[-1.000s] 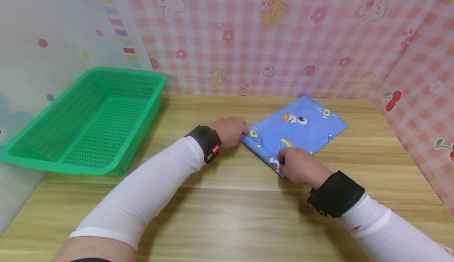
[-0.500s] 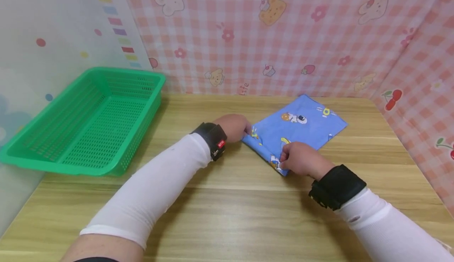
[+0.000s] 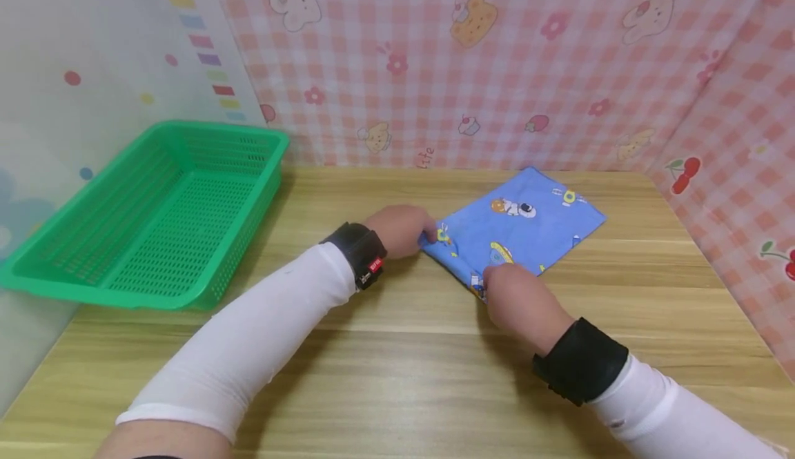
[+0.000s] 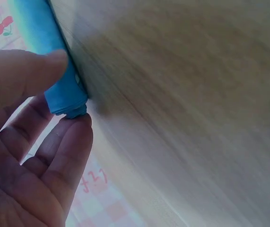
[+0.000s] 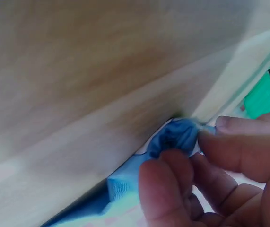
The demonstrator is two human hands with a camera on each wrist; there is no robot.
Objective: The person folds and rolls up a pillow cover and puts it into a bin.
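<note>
A blue cloth (image 3: 528, 217) printed with cartoon astronauts lies on the table, its near-left edge turned up into a narrow roll. At the left end of that roll, my left hand (image 3: 400, 231) pinches the fabric. Seen from the left wrist, the thumb lies across the rolled cloth (image 4: 35, 28) and the fingertips sit at its layered end. My right hand (image 3: 524, 307) holds the roll's other end and covers the near corner. In the right wrist view, thumb and fingers close around the coiled blue end (image 5: 177, 135).
A green perforated plastic basket (image 3: 186, 224) stands on the left of the wooden table (image 3: 385, 376). A pink checked covering (image 3: 397, 65) with cartoon prints hangs behind the table and along its right side.
Both hands moved slightly away from me with the cloth's rolled edge, then came back toward me. The right hand now sits lower and hides the near corner.
</note>
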